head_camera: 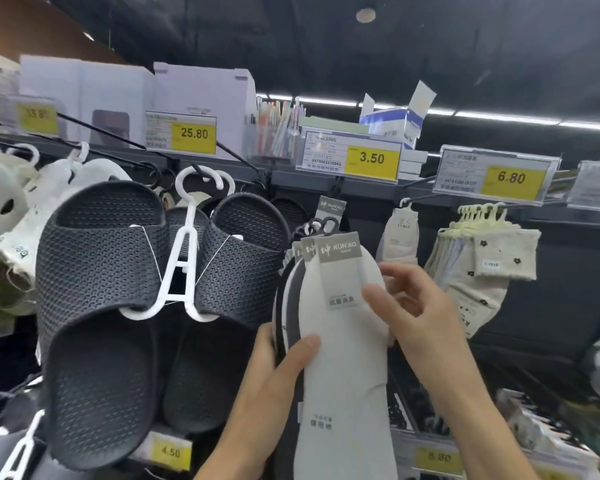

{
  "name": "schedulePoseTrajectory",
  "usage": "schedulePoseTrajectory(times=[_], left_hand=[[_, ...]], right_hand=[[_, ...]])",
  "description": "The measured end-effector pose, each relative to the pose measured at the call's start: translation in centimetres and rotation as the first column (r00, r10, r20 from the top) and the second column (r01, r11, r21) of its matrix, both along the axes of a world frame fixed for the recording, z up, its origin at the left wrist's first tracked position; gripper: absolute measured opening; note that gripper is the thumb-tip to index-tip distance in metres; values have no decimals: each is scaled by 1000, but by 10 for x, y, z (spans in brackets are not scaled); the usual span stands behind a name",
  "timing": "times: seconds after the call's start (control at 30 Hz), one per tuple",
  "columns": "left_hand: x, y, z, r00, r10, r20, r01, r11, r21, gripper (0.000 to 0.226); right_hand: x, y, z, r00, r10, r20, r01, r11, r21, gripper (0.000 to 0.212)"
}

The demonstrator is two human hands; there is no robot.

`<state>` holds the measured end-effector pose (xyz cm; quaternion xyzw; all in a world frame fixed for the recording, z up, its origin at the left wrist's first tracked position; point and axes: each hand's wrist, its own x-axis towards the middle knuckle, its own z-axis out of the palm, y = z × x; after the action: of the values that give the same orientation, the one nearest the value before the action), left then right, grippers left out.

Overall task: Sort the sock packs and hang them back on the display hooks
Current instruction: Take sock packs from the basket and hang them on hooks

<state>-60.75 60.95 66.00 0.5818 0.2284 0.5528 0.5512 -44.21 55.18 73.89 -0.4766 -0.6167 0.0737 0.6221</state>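
Head view. The left hand (274, 372) enters from the lower centre of the frame and grips the stack of sock packs (340, 358) at its left edge. Its thumb is curled over the white front face, and its other fingers are hidden behind the stack. The right hand (420, 306) enters from the lower right and pinches the right edge of the stack. Its thumb lies on the front face beside the small label, and its other fingers are curled round the edge.

The stack stands upright at the centre of the frame. Its grey header cards (336, 249) fan out at the top, and darker packs show behind the white one. The white hanger loops (317, 225) sit just below a black display hook (336, 188); it cannot be determined whether they are seated on it.

Left of the stack, black slippers (97, 306) hang on a white hanger (182, 271). Right of the stack, a beige sock pack (399, 233) and floral socks (482, 258) hang from hooks. Yellow price tags read 25.80 (194, 133), 3.50 (371, 157) and 6.80 (511, 177) along the shelf edge above.
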Motion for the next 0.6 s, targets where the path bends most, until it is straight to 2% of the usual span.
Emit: schedulePoseTrajectory(times=[0.03,0.13,0.23,0.4,0.6], left_hand=[[1,0,0,1000,1,-5,-1,1000,17,45],[5,1,4,998,-37,-44,38,999,22,45],[8,10,6,1000,3,-8,-3,1000,7,23],[6,7,-4,992,-127,-12,127,991,50,55],[9,6,3,996,-77,43,72,992,101,56]], right_hand=[[-6,-7,-5,999,46,18,-46,999,-17,35],[-7,-9,-15,983,173,-65,-176,984,-31,31],[-1,-9,-17,981,164,-103,-167,986,-14,31],[6,-12,-19,986,159,-42,-162,985,-61,30],[11,-12,-14,975,200,-95,-205,978,-46,31]])
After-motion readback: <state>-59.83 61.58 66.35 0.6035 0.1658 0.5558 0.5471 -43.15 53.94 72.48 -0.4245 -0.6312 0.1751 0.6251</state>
